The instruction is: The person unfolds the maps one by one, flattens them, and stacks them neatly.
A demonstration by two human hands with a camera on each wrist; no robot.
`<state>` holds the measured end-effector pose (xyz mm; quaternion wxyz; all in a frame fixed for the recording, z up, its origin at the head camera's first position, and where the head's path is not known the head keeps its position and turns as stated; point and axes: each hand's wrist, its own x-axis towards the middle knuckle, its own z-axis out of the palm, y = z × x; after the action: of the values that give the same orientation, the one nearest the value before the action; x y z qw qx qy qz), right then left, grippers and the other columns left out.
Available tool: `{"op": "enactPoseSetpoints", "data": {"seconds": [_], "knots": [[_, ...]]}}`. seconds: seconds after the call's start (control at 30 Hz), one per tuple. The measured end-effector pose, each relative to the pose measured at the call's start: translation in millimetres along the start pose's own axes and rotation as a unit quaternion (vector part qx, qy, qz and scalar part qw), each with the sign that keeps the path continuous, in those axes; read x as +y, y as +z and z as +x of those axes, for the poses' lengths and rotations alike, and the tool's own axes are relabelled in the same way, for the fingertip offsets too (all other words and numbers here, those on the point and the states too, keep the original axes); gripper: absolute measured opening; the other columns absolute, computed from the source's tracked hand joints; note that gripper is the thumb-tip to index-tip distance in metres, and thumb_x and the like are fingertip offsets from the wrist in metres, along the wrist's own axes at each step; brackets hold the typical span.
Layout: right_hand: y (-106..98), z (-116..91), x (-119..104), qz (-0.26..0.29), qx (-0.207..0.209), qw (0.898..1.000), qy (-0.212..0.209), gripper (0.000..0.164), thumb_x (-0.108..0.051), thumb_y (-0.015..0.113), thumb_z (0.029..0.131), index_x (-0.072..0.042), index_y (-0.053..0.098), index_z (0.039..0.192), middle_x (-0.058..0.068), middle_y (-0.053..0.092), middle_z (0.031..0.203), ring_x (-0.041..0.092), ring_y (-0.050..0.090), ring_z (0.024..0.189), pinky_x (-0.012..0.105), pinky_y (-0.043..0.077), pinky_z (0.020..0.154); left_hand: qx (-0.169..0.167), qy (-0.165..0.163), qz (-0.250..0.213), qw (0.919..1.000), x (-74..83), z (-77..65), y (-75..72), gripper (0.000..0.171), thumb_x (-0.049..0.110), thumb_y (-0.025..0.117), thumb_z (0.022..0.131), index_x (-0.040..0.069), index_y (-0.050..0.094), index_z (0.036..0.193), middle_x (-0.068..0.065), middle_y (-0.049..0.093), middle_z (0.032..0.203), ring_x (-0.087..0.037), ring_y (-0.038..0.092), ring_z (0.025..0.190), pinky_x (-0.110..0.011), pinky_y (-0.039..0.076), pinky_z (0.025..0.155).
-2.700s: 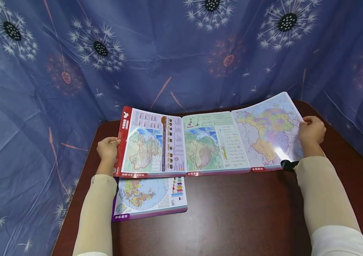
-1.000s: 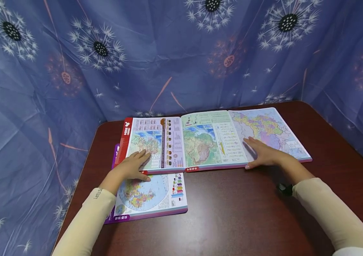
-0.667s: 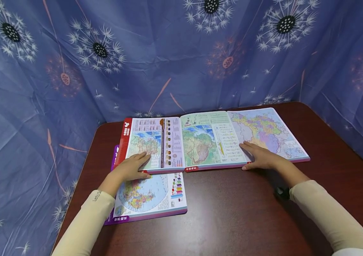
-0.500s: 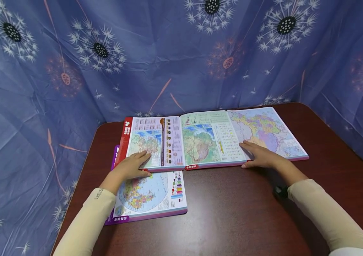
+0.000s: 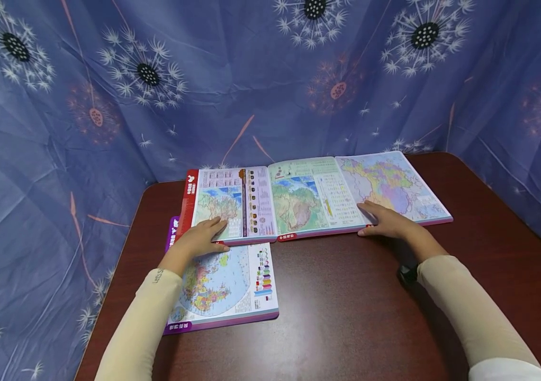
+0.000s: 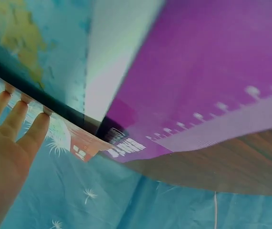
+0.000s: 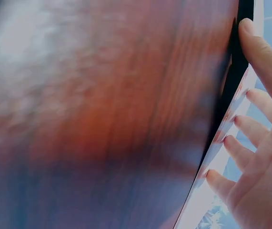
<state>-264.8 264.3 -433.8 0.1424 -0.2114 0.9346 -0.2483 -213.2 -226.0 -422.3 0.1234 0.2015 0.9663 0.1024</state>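
A red-edged fold-out map (image 5: 299, 206) lies spread in three panels across the back of the table. On its left panel rests my left hand (image 5: 199, 239), fingers extended over the page and thumb along the near edge. My right hand (image 5: 389, 221) lies at the join of the middle and right panels, fingers spread, thumb at the near edge. Below the left panel, partly covered by it, is a purple-edged world map (image 5: 218, 291). The left wrist view shows the left fingertips (image 6: 41, 119) on the page; in the right wrist view the right fingertips (image 7: 214, 177) touch the sheet.
Dark brown table (image 5: 327, 317) lies in front of the maps, with its rounded back corners near the cloth. A blue dandelion-print curtain (image 5: 232, 79) hangs close behind and to both sides. A black device (image 5: 407, 273) sits on the right wrist.
Earlier both hands gripped the red-edged map's raised outer ends. It was then laid flat with hands on top, and has just slid away from me, uncovering more of the purple-edged map.
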Motion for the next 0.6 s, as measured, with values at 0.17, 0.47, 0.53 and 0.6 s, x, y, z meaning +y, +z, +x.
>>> {"op": "enactPoseSetpoints", "data": {"seconds": [0.17, 0.47, 0.53, 0.6], "knots": [[2.1, -2.4, -2.2, 0.002, 0.006, 1.0, 0.018, 0.09, -0.043, 0.071, 0.073, 0.0, 0.027, 0.139, 0.029, 0.014, 0.142, 0.046, 0.013, 0.128, 0.059, 0.014, 0.099, -0.004, -0.004, -0.005, 1.0, 0.2, 1.4, 0.0, 0.081, 0.048, 0.064, 0.078, 0.008, 0.03, 0.14, -0.018, 0.025, 0.143, -0.039, 0.023, 0.128, -0.054, 0.022, 0.1], [7.0, -0.1, 2.1, -0.002, 0.013, 1.0, 0.019, 0.088, -0.041, 0.071, 0.074, 0.0, 0.028, 0.138, 0.029, 0.015, 0.142, 0.045, 0.013, 0.128, 0.058, 0.013, 0.1, -0.001, -0.013, -0.013, 0.9998, 3.5, 0.8, 2.3, 0.08, 0.046, 0.064, 0.078, 0.007, 0.031, 0.14, -0.019, 0.025, 0.142, -0.039, 0.021, 0.129, -0.053, 0.021, 0.101], [7.9, -0.2, 2.4, -0.004, 0.013, 1.0, 0.02, 0.088, -0.041, 0.071, 0.074, -0.001, 0.028, 0.138, 0.029, 0.015, 0.142, 0.045, 0.013, 0.128, 0.058, 0.013, 0.1, 0.001, -0.017, -0.016, 0.9997, 3.6, 0.7, 3.8, 0.08, 0.045, 0.065, 0.078, 0.007, 0.031, 0.14, -0.019, 0.025, 0.143, -0.038, 0.021, 0.129, -0.052, 0.02, 0.101], [8.6, -1.0, 2.7, -0.005, 0.013, 1.0, 0.023, 0.088, -0.042, 0.071, 0.073, -0.002, 0.028, 0.139, 0.028, 0.015, 0.142, 0.045, 0.013, 0.128, 0.058, 0.013, 0.099, 0.005, -0.017, -0.019, 0.9997, 3.2, 0.9, 5.5, 0.081, 0.044, 0.066, 0.077, 0.007, 0.031, 0.139, -0.019, 0.025, 0.142, -0.039, 0.021, 0.129, -0.052, 0.02, 0.102]]}}
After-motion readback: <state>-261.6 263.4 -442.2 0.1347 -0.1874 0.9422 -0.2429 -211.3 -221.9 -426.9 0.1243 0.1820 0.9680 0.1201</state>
